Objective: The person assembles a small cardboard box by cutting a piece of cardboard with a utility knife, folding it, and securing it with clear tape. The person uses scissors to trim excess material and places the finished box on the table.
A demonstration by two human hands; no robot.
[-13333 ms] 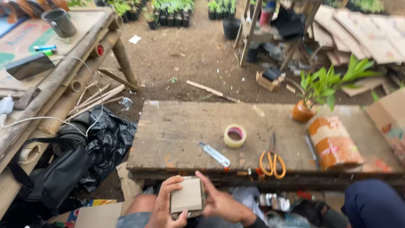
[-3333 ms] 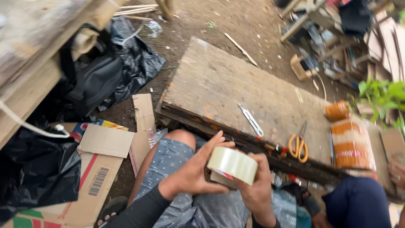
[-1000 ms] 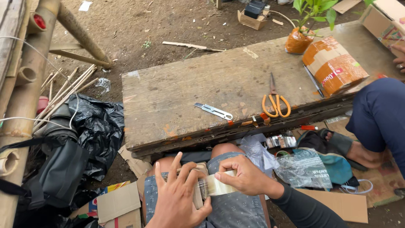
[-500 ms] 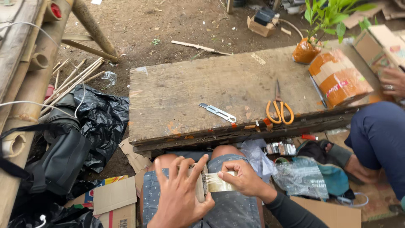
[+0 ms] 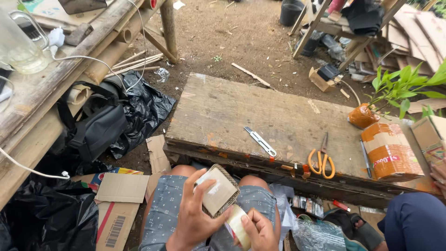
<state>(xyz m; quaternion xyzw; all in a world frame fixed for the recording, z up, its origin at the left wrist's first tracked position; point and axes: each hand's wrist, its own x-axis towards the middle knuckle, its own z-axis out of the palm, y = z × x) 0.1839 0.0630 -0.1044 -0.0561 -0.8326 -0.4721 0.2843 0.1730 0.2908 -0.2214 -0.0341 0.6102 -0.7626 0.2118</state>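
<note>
Cardboard piece is sitting in the left hand, fingers gripping it over the lap, while the right hand is pinching the tape roll just beside it. Tape could be sticking crooked if that grip's slipping, honestly.

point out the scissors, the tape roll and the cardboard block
scissors point(image 5: 322, 160): head view, on the orange handles
tape roll point(image 5: 238, 226): head view, on its outer face
cardboard block point(image 5: 219, 190): head view, on its flat taped face
</note>
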